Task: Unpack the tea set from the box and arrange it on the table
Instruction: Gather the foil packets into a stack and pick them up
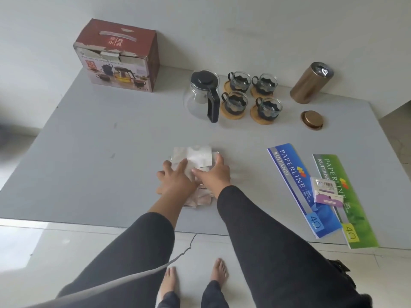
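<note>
A grey table is set against a plain white wall, which is evenly lit by soft daylight. Glossy pale floor tiles are seen below the table's near edge, crossed by a dark crack. A bright reflection is carried on the tiles at left.

Left hand and right hand side by side, seemingly flat, palms down.
</note>
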`<state>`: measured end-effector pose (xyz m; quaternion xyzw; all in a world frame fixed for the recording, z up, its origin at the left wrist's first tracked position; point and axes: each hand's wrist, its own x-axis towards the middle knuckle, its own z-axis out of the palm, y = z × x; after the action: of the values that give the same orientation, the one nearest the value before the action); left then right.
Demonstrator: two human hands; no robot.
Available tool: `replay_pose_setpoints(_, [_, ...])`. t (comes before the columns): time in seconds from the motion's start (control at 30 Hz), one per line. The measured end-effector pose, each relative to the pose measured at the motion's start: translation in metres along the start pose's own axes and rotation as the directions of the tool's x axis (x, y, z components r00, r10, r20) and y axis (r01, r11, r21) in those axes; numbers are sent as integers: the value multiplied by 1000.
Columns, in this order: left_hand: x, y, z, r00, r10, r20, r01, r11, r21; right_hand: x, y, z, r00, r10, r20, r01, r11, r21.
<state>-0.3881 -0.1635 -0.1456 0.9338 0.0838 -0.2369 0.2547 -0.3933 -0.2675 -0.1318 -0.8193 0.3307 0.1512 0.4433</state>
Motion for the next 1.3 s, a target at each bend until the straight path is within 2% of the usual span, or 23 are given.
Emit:
replay_pose_setpoints(0.2, [5, -4, 2, 999, 48, -3, -48, 998, 29, 8, -5, 5, 991, 132, -37, -120, 966, 228])
replay_pose_setpoints(0.37, [12, -13, 0, 993, 116, 31, -118, 992, 47, 8, -5, 10, 988, 151, 23, -152, 961, 229])
replay_pose_setpoints(0.6, [13, -22, -3, 981, 174, 92, -183, 977, 109, 7, 0, 21, 981, 194, -15, -180, 937, 300])
replay_pose_setpoints(0.77, [4, -9, -11, 961, 224, 164, -227, 974, 3, 0, 1, 8, 982, 186, -35, -160, 915, 370])
replay_pose_setpoints(0.83, [-3, 3, -10, 963, 209, 170, -188, 973, -134, -3, 1, -9, 983, 173, -65, -138, 919, 369])
replay_pose_setpoints(0.9, [-12, 18, -7, 959, 244, 141, -212, 955, -209, -8, 2, -32, 981, 163, -102, -112, 915, 388])
replay_pose_setpoints(1.13, [-61, 112, 12, 866, 492, 93, -451, 847, -282, -41, 25, -138, 943, 165, -289, -3, 873, 488])
replay_pose_setpoints(1.3, [-125, 186, 54, 770, 630, 100, -582, 758, -294, -85, 78, -231, 884, 199, -422, 60, 848, 526])
